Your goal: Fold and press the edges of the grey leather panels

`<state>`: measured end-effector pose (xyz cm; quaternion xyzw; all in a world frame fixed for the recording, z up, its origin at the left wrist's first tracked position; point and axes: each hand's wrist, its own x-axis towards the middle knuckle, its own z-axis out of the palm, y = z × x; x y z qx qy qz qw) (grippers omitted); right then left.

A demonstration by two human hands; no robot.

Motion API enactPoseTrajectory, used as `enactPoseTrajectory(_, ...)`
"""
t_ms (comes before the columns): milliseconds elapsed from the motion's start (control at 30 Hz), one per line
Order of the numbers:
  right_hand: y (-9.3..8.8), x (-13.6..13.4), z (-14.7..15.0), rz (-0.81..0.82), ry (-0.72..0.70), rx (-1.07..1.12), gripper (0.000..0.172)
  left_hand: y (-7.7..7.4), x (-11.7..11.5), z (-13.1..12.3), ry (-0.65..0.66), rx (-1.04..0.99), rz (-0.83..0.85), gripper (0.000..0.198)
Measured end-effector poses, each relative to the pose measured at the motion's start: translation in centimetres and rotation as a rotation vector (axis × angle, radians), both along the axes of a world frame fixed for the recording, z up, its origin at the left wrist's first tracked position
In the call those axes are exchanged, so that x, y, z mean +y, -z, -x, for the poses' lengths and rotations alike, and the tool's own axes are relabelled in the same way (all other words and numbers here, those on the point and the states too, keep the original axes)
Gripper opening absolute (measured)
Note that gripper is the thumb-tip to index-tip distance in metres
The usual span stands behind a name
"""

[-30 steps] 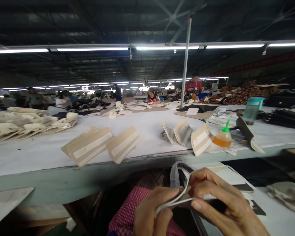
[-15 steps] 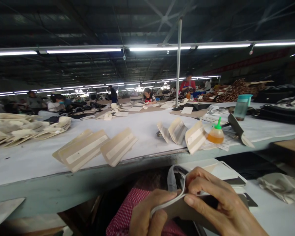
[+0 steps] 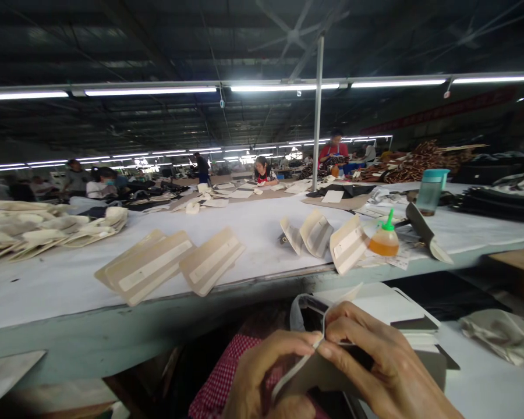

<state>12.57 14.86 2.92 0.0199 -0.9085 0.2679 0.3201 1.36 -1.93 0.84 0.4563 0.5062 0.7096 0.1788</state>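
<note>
Between my hands is a bent panel with a pale edge and a grey-beige face (image 3: pixel 303 375), of leather or similar sheet. My left hand (image 3: pixel 262 372) grips its near edge, thumb and fingertips pinched at the rim. Close against it, my right hand (image 3: pixel 375 355) pinches the same edge where the panel folds upward. The fingertips of both hands nearly meet. Much of the panel is hidden behind my fingers. Just beyond the hands, a grey curved strip (image 3: pixel 296 314) shows. Red checked cloth (image 3: pixel 220 372) lies below my left hand.
On the white worktable (image 3: pixel 262 215) lie several beige panels (image 3: pixel 212 262), with curved panels (image 3: pixel 348 244) farther right. A glue bottle (image 3: pixel 384 240) with a green nozzle and a blue-lidded bottle (image 3: pixel 431 192) stand there. Stacked panels (image 3: pixel 384 302) lie beside my right hand. Co-workers (image 3: pixel 264 171) sit beyond.
My hands have drawn closer together along the panel's edge and shifted slightly left. The panel now bends upward more sharply at the pinch.
</note>
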Motion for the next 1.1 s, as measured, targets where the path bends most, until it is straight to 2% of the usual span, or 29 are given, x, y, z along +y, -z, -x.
enactPoseTrajectory(67,0.4,-0.1,0.4,-0.057,0.010,0.042,0.020,-0.4,0.0,0.3,0.007,-0.094,0.118,0.038)
enactPoseTrajectory(133,0.7,-0.2,1.0,-0.102,0.026,0.064,0.024,-0.6,0.3,0.5,-0.108,-0.099,0.209,0.039)
enactPoseTrajectory(233,1.3,-0.4,2.0,-0.127,0.034,0.048,0.030,-0.4,0.9,0.6,-0.307,-0.069,0.238,0.029)
enactPoseTrajectory(333,2.0,-0.6,2.8,-0.112,0.013,0.034,0.034,0.1,1.2,1.1,-0.407,-0.034,0.260,0.016)
enactPoseTrajectory(567,3.2,-0.9,4.1,-0.011,-0.041,-0.049,0.039,0.6,0.9,2.6,-0.418,0.027,0.340,0.018)
enactPoseTrajectory(700,2.7,0.2,3.8,0.125,-0.074,-0.178,0.016,0.7,0.4,3.1,-0.513,0.097,0.357,0.016)
enactPoseTrajectory(800,2.2,1.2,3.1,0.217,-0.129,-0.268,0.027,0.7,0.0,3.3,-0.558,0.140,0.355,0.017)
enactPoseTrajectory(900,1.9,1.6,2.6,0.295,-0.166,-0.290,0.024,0.5,-0.3,3.2,-0.591,0.184,0.321,0.017)
enactPoseTrajectory(1000,1.8,1.5,2.3,0.278,-0.160,-0.216,0.016,0.1,-0.4,2.7,-0.640,0.251,0.270,0.015)
enactPoseTrajectory(1100,1.8,1.3,2.0,0.164,-0.124,-0.104,0.008,-0.2,-0.5,2.3,-0.658,0.283,0.217,0.014)
